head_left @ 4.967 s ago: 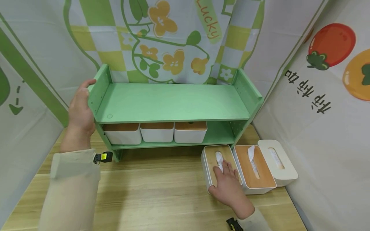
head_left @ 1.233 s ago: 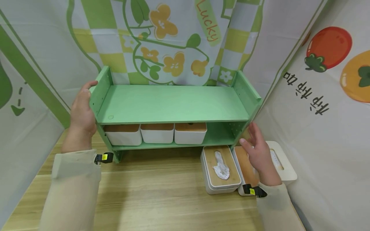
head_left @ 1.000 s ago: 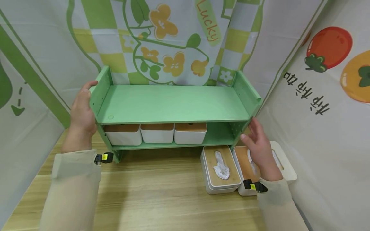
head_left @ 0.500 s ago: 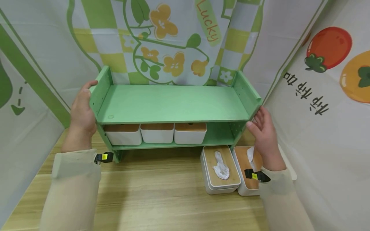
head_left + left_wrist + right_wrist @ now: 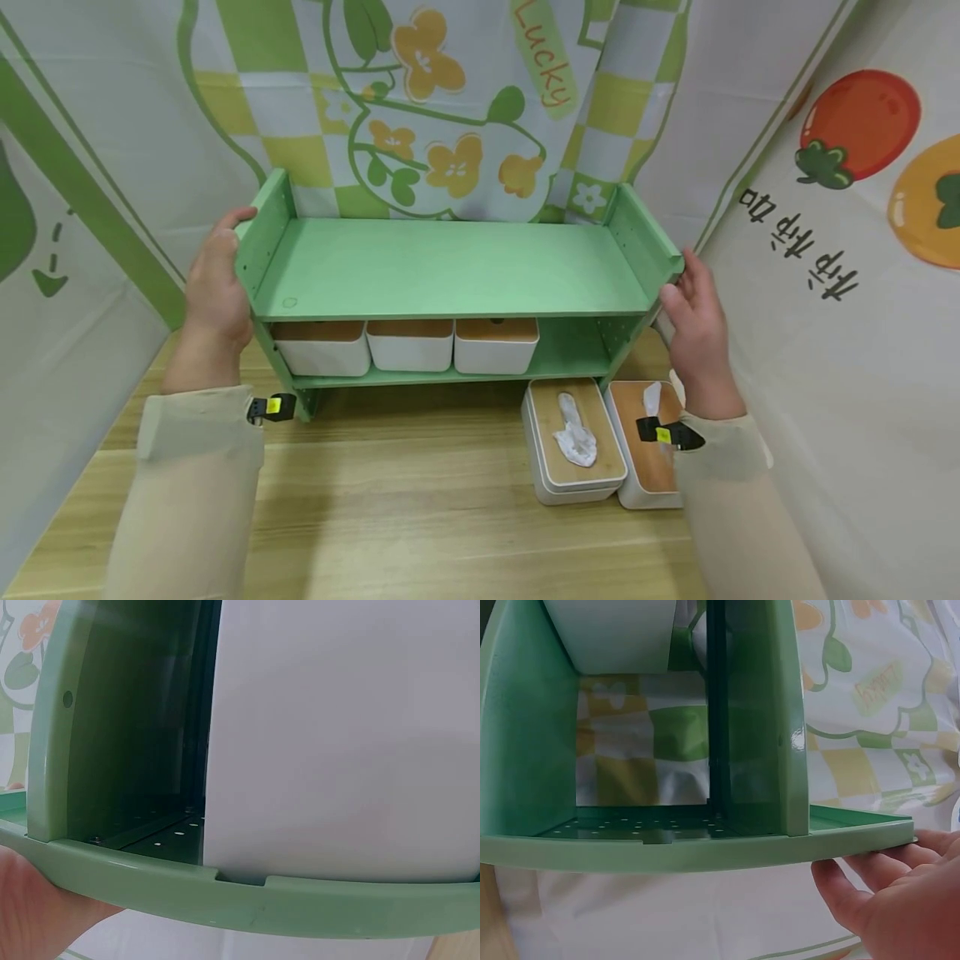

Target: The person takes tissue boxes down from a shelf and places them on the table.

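A green two-level shelf (image 5: 450,267) stands on the table, facing me. My left hand (image 5: 217,292) grips its left side panel, fingertips hooked at the upper edge. In the left wrist view that hand (image 5: 34,915) lies against the panel's outside. My right hand (image 5: 701,342) touches the right panel near its upper front corner. In the right wrist view its fingers (image 5: 840,896) are fairly straight, fingertips at the panel's outer face. On the lower level sit three white boxes with wooden lids, a left one (image 5: 326,350), a middle one (image 5: 411,352) and a right one (image 5: 495,354).
On the wood-grain table (image 5: 420,492), right of the shelf's front, stand a tissue box with a light wooden lid (image 5: 551,417) and another with a browner lid (image 5: 648,467). My right forearm hides most of a white box. Printed cloth walls (image 5: 810,375) close in behind and beside.
My right hand left the light-lidded tissue box, moved to the shelf's right side, and slid up along that panel to its upper corner. My left hand stayed on the left panel.
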`<action>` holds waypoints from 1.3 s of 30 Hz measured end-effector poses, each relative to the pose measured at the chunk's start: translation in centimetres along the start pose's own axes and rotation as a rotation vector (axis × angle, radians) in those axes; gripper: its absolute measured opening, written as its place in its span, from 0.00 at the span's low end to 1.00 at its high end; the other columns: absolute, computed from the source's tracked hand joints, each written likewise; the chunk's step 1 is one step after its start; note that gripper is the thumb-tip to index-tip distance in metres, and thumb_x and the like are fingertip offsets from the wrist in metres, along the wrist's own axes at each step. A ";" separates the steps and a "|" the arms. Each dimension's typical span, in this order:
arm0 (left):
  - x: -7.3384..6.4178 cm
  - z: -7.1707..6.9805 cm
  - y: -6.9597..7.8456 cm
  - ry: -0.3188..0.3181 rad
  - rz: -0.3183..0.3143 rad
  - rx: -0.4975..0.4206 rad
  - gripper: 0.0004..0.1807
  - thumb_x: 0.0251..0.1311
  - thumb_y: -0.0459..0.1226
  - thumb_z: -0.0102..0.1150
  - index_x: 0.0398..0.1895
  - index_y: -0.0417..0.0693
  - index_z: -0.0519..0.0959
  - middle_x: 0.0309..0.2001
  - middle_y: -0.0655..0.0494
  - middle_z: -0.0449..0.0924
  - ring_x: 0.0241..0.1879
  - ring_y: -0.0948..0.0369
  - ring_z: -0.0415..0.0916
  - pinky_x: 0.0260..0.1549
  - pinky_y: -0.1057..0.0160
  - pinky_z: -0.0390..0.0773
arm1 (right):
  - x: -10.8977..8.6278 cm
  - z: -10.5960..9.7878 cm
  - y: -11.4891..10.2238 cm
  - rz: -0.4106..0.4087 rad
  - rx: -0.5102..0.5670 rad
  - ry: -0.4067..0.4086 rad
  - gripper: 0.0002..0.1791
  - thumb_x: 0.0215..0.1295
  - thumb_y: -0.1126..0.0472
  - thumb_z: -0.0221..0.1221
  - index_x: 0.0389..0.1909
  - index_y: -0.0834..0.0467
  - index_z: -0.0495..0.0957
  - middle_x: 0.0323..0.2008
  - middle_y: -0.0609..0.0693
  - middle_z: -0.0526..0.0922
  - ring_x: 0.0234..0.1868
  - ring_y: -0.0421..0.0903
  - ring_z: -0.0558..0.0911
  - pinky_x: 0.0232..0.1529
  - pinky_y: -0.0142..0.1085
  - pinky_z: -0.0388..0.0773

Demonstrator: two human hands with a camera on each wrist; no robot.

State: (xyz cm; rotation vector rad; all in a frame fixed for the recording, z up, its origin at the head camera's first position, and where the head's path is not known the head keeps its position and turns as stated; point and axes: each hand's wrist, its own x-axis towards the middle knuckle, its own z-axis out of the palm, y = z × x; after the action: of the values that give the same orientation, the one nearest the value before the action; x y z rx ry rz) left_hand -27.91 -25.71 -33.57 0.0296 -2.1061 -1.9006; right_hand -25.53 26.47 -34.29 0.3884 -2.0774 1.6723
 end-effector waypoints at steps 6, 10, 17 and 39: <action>0.1 0.0 -0.1 -0.003 -0.005 0.010 0.27 0.77 0.54 0.24 0.74 0.73 0.63 0.77 0.65 0.43 0.66 0.53 0.48 0.56 0.52 0.56 | 1.4 -0.1 0.2 0.030 -0.058 0.006 0.30 0.78 0.55 0.42 0.77 0.59 0.54 0.71 0.61 0.62 0.67 0.56 0.64 0.64 0.41 0.61; 0.0 -0.1 0.0 0.000 -0.015 -0.012 0.26 0.77 0.53 0.25 0.73 0.73 0.64 0.77 0.63 0.45 0.61 0.54 0.54 0.51 0.54 0.60 | 2.0 -0.2 0.5 0.087 -0.079 0.028 0.28 0.80 0.52 0.41 0.77 0.53 0.58 0.70 0.57 0.63 0.65 0.53 0.66 0.64 0.42 0.62; 0.0 0.0 0.0 0.008 0.000 -0.042 0.26 0.77 0.52 0.26 0.72 0.70 0.66 0.74 0.57 0.50 0.51 0.58 0.59 0.44 0.58 0.64 | 3.0 -0.2 1.1 0.133 0.042 0.053 0.27 0.80 0.48 0.41 0.74 0.52 0.64 0.67 0.55 0.66 0.62 0.52 0.67 0.63 0.44 0.63; 0.0 0.0 -0.1 0.003 -0.007 -0.092 0.25 0.77 0.52 0.29 0.72 0.69 0.67 0.70 0.52 0.53 0.46 0.57 0.62 0.37 0.60 0.70 | 5.8 0.5 2.2 0.283 0.300 0.107 0.23 0.81 0.52 0.40 0.70 0.47 0.71 0.66 0.52 0.67 0.55 0.50 0.73 0.53 0.41 0.75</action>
State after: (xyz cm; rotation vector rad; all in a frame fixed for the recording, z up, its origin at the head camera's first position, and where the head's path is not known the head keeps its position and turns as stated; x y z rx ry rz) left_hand -27.95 -25.69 -33.63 0.0205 -2.0171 -1.9976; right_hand -31.68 26.85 -33.28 0.0942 -1.8745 2.1305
